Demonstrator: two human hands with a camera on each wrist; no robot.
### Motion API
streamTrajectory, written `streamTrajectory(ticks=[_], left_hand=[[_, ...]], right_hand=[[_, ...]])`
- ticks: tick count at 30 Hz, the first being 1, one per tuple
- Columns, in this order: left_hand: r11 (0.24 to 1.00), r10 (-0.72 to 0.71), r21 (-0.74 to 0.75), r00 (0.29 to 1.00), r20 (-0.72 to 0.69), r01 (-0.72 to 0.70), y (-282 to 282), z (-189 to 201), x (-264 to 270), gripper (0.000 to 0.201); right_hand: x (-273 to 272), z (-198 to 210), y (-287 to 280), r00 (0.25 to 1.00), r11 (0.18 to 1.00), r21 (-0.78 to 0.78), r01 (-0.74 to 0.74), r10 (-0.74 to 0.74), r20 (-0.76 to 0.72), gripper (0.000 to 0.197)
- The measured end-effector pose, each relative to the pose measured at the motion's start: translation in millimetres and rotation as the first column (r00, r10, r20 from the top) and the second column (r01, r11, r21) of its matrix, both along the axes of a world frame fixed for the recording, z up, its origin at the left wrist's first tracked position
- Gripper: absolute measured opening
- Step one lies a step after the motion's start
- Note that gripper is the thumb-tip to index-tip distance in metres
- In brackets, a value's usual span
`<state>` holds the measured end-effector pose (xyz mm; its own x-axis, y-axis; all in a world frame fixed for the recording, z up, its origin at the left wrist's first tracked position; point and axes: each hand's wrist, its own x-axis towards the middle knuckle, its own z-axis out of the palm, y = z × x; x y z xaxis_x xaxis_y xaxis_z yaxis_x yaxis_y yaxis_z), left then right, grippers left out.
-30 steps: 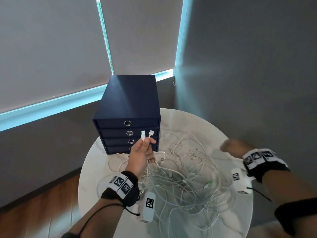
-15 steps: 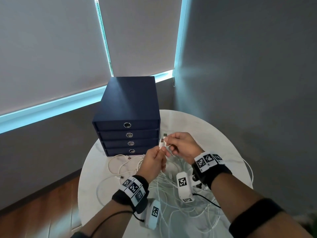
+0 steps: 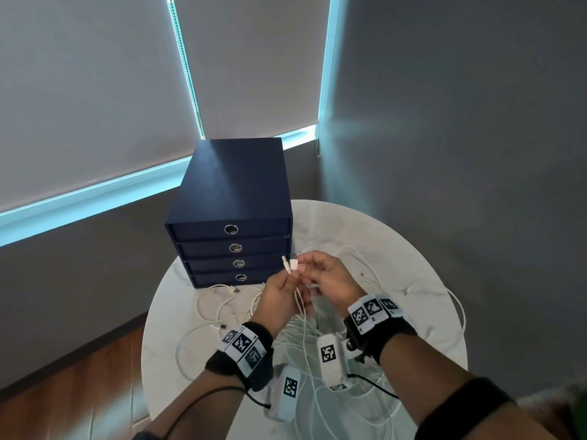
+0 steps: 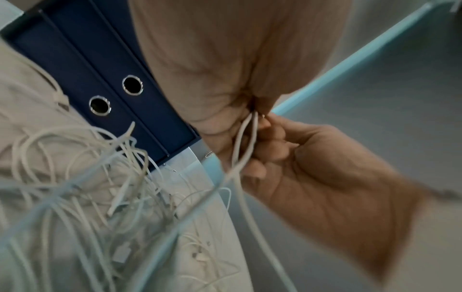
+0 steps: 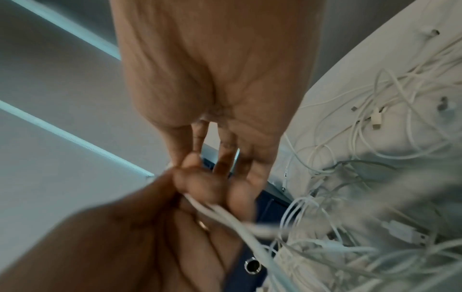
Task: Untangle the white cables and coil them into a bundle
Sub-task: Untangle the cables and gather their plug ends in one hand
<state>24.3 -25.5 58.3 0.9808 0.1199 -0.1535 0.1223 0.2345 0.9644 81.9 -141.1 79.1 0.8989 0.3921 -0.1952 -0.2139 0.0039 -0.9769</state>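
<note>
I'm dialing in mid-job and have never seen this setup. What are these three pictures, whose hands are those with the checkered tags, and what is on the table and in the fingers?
There is no machine here: a person works with bare hands, wearing wristbands with printed markers and a small camera under each wrist. The wide picture comes from a camera on the head, looking down. The other two look along each hand from the wrists, so the palms fill them.

On the round white table stands a dark blue drawer box with four ring pulls. In front of it lies a loose tangle of white cables.

The left hand pinches two cable strands, their plug ends sticking up above the fingers. The right hand has joined it and pinches at the same plug ends. The strands hang down into the tangle, so nothing is coiled yet.
</note>
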Motion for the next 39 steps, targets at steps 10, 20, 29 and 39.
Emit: streamTrajectory(ticks=[10,20,29,39], left_hand=[[0.837,0.405,-0.374,0.912,-0.071,-0.4,35.3,22.1,25.8,0.035],[0.872,0.463,-0.146,0.884,-0.07,-0.468,55.4,12.9,25.6,0.037],[0.927,0.361,0.119,0.932,-0.03,-0.355,48.8,-6.4,12.5,0.028],[0.98,0.153,-0.113,0.983,-0.1,-0.164,11.1,-1.9,6.3,0.027]], right_hand=[[-19.2,-25.0,-68.2,0.95,0.899,-0.318,-0.302,0.312,-0.019,0.03],[30.1,11.5,-234.5,0.981,0.714,-0.694,0.089,0.056,0.183,0.031],[59.0,-1.6,-351.6,0.96,0.253,-0.926,0.281,-0.087,0.268,0.02],[40.1,-68.2,-271.4,0.966,0.421,-0.873,0.246,-0.033,0.256,0.016]])
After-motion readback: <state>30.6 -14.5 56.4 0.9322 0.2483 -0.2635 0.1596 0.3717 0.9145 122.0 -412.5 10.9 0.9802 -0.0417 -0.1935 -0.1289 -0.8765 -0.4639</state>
